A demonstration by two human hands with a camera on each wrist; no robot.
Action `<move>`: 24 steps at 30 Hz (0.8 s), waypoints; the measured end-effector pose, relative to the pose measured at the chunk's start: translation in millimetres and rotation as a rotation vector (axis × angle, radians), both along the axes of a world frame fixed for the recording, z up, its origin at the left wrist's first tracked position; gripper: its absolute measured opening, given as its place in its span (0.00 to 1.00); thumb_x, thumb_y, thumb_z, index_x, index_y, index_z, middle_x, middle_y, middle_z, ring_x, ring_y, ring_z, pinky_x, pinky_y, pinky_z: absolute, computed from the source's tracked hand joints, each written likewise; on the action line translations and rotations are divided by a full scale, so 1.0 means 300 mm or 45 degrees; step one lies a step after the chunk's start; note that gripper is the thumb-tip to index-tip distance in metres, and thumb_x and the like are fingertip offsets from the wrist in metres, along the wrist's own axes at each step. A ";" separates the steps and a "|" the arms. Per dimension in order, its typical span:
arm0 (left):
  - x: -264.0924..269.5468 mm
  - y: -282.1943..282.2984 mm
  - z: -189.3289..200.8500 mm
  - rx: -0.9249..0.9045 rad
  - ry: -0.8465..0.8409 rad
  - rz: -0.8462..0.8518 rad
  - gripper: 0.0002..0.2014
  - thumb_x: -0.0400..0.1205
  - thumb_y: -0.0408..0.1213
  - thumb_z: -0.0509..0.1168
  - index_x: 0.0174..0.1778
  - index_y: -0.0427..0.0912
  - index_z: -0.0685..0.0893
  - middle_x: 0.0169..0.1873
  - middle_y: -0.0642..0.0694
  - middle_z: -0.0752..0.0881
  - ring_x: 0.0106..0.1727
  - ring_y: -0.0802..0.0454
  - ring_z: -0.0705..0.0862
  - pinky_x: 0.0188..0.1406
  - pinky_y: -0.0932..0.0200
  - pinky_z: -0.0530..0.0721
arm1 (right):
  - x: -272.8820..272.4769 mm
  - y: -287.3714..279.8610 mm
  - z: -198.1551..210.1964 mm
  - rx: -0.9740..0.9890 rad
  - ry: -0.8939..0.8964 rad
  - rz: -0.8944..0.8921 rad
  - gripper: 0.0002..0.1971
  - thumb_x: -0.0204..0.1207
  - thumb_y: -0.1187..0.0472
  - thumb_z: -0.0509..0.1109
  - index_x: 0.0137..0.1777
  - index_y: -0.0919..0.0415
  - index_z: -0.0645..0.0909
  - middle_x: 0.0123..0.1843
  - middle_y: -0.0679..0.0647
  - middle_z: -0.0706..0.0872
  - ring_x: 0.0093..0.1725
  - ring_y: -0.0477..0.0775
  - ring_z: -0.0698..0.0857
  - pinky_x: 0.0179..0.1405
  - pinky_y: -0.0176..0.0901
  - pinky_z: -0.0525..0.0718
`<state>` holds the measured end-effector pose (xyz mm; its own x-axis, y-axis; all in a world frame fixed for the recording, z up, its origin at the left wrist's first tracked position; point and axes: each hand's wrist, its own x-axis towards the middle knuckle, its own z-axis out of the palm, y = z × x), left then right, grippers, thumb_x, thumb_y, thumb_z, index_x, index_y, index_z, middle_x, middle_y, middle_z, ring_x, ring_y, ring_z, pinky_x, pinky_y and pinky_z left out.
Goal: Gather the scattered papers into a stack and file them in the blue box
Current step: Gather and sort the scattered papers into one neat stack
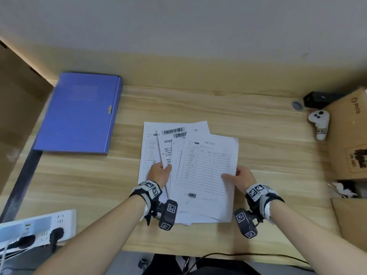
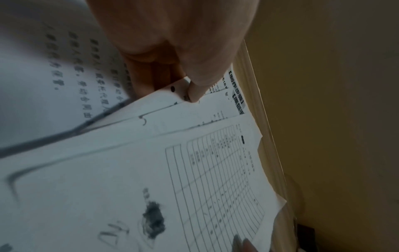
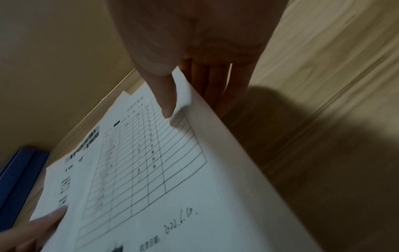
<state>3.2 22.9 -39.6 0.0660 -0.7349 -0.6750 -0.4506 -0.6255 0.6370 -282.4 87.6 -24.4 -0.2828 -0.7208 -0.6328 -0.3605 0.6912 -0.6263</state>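
Several printed papers [image 1: 200,165] are fanned in a loose pile at the middle of the wooden desk [image 1: 258,135]. My left hand [image 1: 159,172] pinches the left sheets, thumb on top and fingers underneath, as the left wrist view shows around the papers [image 2: 151,170]. My right hand [image 1: 241,176] pinches the right edge of the top table sheet [image 3: 151,170], thumb on top and fingers below. The blue box [image 1: 81,113] lies shut and flat at the back left of the desk, apart from the papers; its edge [image 3: 19,179] shows in the right wrist view.
A white power strip [image 1: 37,227] with plugs sits at the front left. Cardboard boxes [image 1: 349,135] stand along the right side, with a white controller [image 1: 319,124] and a black box [image 1: 317,99] beside them. A wall runs behind the desk.
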 end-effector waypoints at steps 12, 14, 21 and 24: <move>0.030 -0.024 0.030 -0.031 -0.008 -0.150 0.19 0.90 0.35 0.50 0.67 0.22 0.75 0.61 0.24 0.80 0.56 0.31 0.84 0.56 0.44 0.82 | 0.028 -0.065 -0.008 -0.209 0.168 -0.249 0.10 0.75 0.61 0.74 0.53 0.64 0.82 0.50 0.61 0.90 0.46 0.62 0.88 0.49 0.59 0.88; 0.037 -0.024 0.039 -0.019 -0.027 -0.219 0.21 0.91 0.37 0.49 0.75 0.26 0.72 0.71 0.25 0.77 0.71 0.31 0.78 0.71 0.42 0.76 | 0.038 -0.091 0.005 -0.195 0.146 -0.247 0.12 0.76 0.66 0.73 0.58 0.68 0.81 0.51 0.61 0.87 0.46 0.61 0.85 0.46 0.52 0.85; 0.022 -0.010 0.018 0.122 0.094 -0.331 0.20 0.89 0.34 0.49 0.69 0.22 0.72 0.29 0.43 0.77 0.28 0.51 0.68 0.34 0.56 0.72 | 0.118 -0.122 -0.043 0.004 0.061 -0.191 0.21 0.70 0.61 0.79 0.62 0.64 0.81 0.53 0.55 0.87 0.54 0.61 0.87 0.55 0.53 0.86; 0.016 -0.010 0.035 0.156 0.091 -0.365 0.14 0.87 0.34 0.51 0.51 0.30 0.79 0.26 0.49 0.69 0.28 0.50 0.67 0.33 0.52 0.70 | 0.130 -0.112 -0.035 0.001 0.074 -0.200 0.16 0.70 0.60 0.78 0.58 0.59 0.85 0.50 0.54 0.89 0.50 0.59 0.88 0.51 0.49 0.86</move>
<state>7.9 19.8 -29.2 -0.1832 -0.6293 -0.7552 -0.5763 -0.5536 0.6011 -243.5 53.9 -34.8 -0.4283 -0.6641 -0.6128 -0.2834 0.7427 -0.6067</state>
